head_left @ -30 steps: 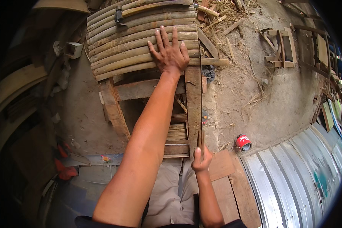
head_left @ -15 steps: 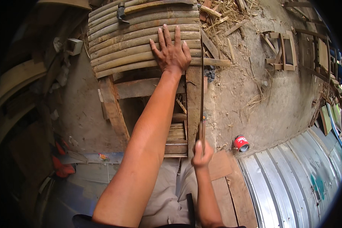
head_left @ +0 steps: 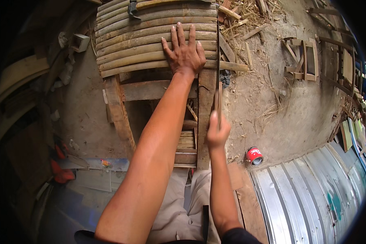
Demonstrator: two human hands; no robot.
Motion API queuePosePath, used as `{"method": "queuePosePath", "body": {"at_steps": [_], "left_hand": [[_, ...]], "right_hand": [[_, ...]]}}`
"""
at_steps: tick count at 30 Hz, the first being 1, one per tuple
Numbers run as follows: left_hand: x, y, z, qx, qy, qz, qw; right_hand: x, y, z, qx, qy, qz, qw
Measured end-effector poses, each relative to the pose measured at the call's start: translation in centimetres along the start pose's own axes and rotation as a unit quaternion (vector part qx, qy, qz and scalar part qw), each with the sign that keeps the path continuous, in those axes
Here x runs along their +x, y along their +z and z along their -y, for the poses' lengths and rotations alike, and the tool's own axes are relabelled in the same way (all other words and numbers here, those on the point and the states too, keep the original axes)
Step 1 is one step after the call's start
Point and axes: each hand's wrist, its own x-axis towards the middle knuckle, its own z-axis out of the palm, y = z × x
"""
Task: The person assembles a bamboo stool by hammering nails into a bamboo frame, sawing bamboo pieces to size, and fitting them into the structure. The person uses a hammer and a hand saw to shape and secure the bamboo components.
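My left hand (head_left: 184, 57) lies flat, fingers spread, on a row of bamboo slats (head_left: 130, 49) laid across a wooden frame (head_left: 207, 122). My right hand (head_left: 218, 130) is wrapped around the handle of a handsaw, whose thin blade (head_left: 218, 83) shows edge-on. That blade runs away from me along the slats' right ends, just right of the left hand. One slat end (head_left: 234, 66) sticks out to the right past the blade. Where the teeth touch the bamboo cannot be made out.
A tool with a dark metal head (head_left: 133, 8) and wooden handle rests on the far slats. Bamboo scraps (head_left: 242, 18) litter the ground at far right. A red can (head_left: 254, 156) stands near corrugated metal sheets (head_left: 297, 195). Small wooden frames (head_left: 305, 61) lie farther right.
My right hand has pushed the handsaw forward, away from my body, along the slat ends. The left hand remains pressed on the slats. The view has shifted slightly.
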Motion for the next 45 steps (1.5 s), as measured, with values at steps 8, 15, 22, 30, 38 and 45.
{"method": "queuePosePath", "body": {"at_steps": [8,15,22,30,38,45], "left_hand": [[0.1,0.2,0.0,-0.032,-0.023,-0.008,0.999],[1.1,0.7,-1.1,-0.049,-0.092,-0.029,0.994],[0.8,0.1,-1.3,-0.04,-0.079,-0.024,0.996],[0.8,0.3,-1.1,-0.042,-0.074,-0.014,0.996],[0.6,0.8,-0.9,-0.055,-0.047,-0.05,0.996],[0.5,0.7,-0.8,-0.054,-0.035,-0.07,0.995]], "right_hand": [[4.5,0.8,-1.1,0.122,-0.05,0.069,0.989],[6.0,2.2,-0.5,0.151,-0.001,0.004,0.988],[-7.1,-2.1,-0.2,0.006,-0.109,-0.026,0.994],[-9.9,1.4,-5.4,0.005,-0.074,0.013,0.997],[-15.3,-4.4,-5.3,0.027,-0.029,-0.009,0.999],[0.1,0.8,-0.1,0.053,-0.02,-0.021,0.998]]}}
